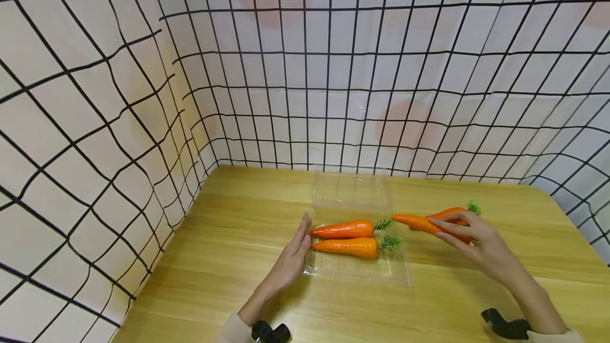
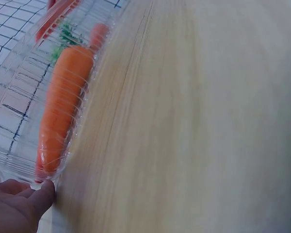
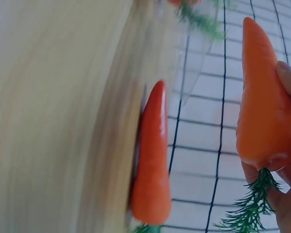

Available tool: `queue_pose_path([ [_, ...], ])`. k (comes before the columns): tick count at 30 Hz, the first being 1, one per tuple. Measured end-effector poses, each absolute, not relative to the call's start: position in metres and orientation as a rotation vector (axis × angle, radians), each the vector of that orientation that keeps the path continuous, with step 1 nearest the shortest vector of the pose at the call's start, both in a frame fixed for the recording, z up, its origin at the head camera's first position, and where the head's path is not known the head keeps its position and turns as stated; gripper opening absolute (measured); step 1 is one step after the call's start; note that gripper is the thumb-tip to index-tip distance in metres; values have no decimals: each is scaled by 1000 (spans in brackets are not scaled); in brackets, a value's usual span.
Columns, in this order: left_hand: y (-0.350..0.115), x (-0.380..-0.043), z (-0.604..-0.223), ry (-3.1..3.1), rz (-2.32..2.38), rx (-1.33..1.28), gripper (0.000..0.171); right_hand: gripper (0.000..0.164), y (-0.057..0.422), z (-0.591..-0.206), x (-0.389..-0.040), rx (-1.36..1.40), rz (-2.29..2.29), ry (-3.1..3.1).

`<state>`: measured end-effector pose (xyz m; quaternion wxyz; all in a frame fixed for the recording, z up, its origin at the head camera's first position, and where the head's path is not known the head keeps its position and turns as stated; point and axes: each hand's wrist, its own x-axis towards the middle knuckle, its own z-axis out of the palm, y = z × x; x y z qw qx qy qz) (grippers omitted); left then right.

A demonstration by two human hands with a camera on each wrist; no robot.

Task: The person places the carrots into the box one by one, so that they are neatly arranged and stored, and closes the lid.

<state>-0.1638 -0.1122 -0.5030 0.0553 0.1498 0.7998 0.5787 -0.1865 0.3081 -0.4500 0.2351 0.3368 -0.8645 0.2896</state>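
Observation:
A clear plastic clamshell box lies with its lid folded back. Inside, two orange toy carrots lie side by side, their green tops to the right. Along the box's left end rests my left hand, fingers straight; the left wrist view has its fingertips right at the rim. My right hand grips another carrot near its thick end, raised right of the box with the tip pointing left. Behind it, a fourth carrot lies on the table, partly hidden in the head view.
The wooden table runs back to a black wire grid with white sheeting behind it. More grid rises along the left side and at the right.

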Motion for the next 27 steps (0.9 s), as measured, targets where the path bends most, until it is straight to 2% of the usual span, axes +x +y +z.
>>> queue_pose_path([
  [11, -112, -164, -504, 2423, 1761, 449, 58, 59, 273, -444, -181, 973, 796, -2370],
  [27, -111, -163, -503, 2416, 1764, 446, 58, 53, 232, -455, -173, 1042, 804, -2405],
])
